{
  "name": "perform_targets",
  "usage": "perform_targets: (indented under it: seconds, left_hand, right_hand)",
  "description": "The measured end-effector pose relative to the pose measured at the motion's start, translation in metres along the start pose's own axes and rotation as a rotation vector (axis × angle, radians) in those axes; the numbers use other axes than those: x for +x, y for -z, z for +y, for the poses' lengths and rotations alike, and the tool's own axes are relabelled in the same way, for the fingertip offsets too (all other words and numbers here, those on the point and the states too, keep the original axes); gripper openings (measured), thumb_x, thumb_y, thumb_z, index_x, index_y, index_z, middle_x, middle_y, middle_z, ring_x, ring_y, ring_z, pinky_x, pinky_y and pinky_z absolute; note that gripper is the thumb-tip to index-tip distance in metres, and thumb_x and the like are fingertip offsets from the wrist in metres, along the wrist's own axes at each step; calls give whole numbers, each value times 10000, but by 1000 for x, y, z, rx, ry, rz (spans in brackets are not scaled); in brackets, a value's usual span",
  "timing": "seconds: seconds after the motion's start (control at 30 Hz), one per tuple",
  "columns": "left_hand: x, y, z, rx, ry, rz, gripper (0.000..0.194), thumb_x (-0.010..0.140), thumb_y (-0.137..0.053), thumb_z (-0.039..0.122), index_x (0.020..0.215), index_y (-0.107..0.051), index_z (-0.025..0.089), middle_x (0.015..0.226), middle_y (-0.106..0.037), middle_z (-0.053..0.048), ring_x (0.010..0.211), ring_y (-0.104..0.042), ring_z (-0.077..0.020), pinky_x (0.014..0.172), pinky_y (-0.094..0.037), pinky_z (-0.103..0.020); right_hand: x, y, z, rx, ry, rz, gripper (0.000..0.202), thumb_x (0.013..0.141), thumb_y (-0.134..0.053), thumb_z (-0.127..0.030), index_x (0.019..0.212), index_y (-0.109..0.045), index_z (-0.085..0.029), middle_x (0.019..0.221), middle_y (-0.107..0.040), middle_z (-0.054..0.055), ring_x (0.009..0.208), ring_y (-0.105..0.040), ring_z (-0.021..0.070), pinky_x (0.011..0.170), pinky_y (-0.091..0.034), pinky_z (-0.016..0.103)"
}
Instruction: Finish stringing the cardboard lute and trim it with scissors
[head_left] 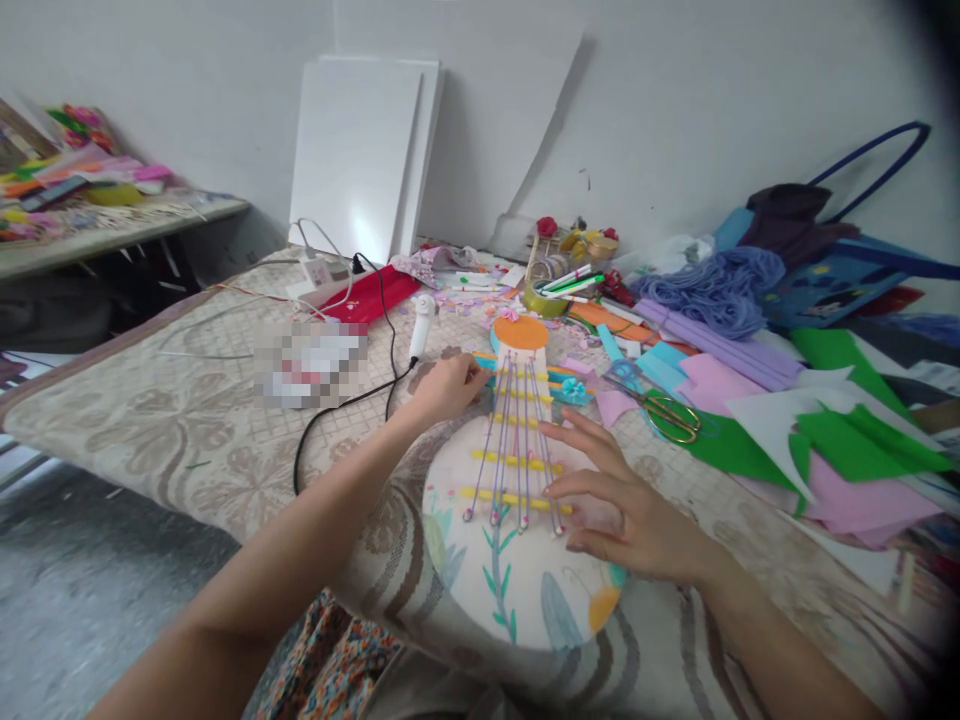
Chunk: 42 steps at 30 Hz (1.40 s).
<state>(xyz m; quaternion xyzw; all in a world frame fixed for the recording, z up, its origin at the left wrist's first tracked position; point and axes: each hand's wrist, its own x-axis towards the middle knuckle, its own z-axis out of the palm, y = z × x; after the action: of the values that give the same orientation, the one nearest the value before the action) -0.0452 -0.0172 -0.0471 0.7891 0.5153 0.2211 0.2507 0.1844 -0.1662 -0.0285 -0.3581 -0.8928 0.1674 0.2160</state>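
A handmade paper instrument [525, 590] lies on the patterned tablecloth, its round white body near the table's front edge and its neck pointing away. Purple strings run along it over several yellow strips, and its head is orange. My left hand [450, 388] is beside the neck, fingers curled together at a blue piece on its left side; what they pinch is too small to make out. Over the right side of the body, my right hand [619, 500] has its fingers spread, with fingertips near the strings and yellow strips. A blue flower [573, 390] sits right of the neck.
A white glue gun [422, 328] with a black cord lies left of the neck. Scissors [671, 418], green paper [862, 440], purple yarn [720, 290] and a tape roll [546, 298] are at the right and back. A power strip [315, 272] is at the back left.
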Motion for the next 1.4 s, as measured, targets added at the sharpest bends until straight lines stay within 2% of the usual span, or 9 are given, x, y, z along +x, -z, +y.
perform_targets:
  seconds: [0.23,0.5,0.7,0.83,0.97,1.03,1.17,1.3,1.4]
  left_hand:
    - [1,-2,-2,6,-11,14,212,882,-460,365,788,-522,185,678,-670,-37,600,-612,-148,548,-415,-236]
    - [0,-3,-2,11,-25,23,227,886,-464,372,792,-543,181,726,-677,-43,612,-609,-137,555,-417,-228]
    - [0,-3,-3,26,-22,19,236,880,-469,386,799,-555,181,712,-676,-34,617,-610,-138,557,-422,-222]
    - [-1,-1,-2,26,-42,7,279,877,-462,397,730,-561,181,682,-672,-34,607,-608,-140,556,-425,-223]
    - [-3,2,-1,0,-41,-21,336,865,-461,424,662,-573,180,654,-674,-37,605,-606,-141,564,-432,-222]
    - [-2,2,-2,-22,-55,-51,374,870,-437,426,619,-565,180,640,-675,-36,592,-606,-139,569,-437,-223]
    - [2,-2,-7,-109,-85,-150,396,872,-403,409,598,-578,183,628,-683,-28,563,-610,-135,560,-446,-224]
    - [4,-5,-11,-224,-94,-209,385,865,-410,435,638,-598,187,650,-694,-21,576,-630,-133,546,-455,-215]
    - [3,-5,-9,-276,-85,-239,389,859,-418,459,631,-584,191,647,-692,-17,577,-636,-131,545,-464,-212]
  right_hand:
    - [2,-5,2,0,-67,-45,225,812,-652,-379,979,-598,-239,1532,-200,10,1426,-20,281,1135,-164,539]
    - [1,-7,4,-33,-72,11,313,783,-674,-404,1036,-594,-239,1505,-282,51,1421,-80,298,1113,-202,560]
    - [0,-3,5,-6,-37,12,407,767,-681,-439,1113,-574,-253,1510,-271,48,1418,-92,307,1122,-186,549]
    - [-2,2,11,2,-94,158,311,849,-592,-380,1141,-564,-277,1445,-387,47,1368,-268,279,1107,-245,514]
    - [-5,-1,25,25,-344,403,214,898,-512,-328,1091,-582,-270,1277,-550,60,1185,-506,232,980,-431,427]
    - [-6,-5,32,65,-471,446,237,894,-509,-361,1096,-579,-259,1212,-591,68,1101,-563,229,906,-486,405]
    - [-6,-13,36,175,-591,356,299,891,-496,-398,1127,-576,-233,1159,-629,85,992,-620,222,823,-531,383]
    - [-3,-18,33,190,-560,289,296,904,-468,-379,1107,-603,-212,1086,-662,82,920,-639,205,777,-539,348]
    - [-1,-19,31,117,-491,300,278,913,-450,-361,1066,-626,-209,1077,-660,81,975,-622,212,813,-520,345]
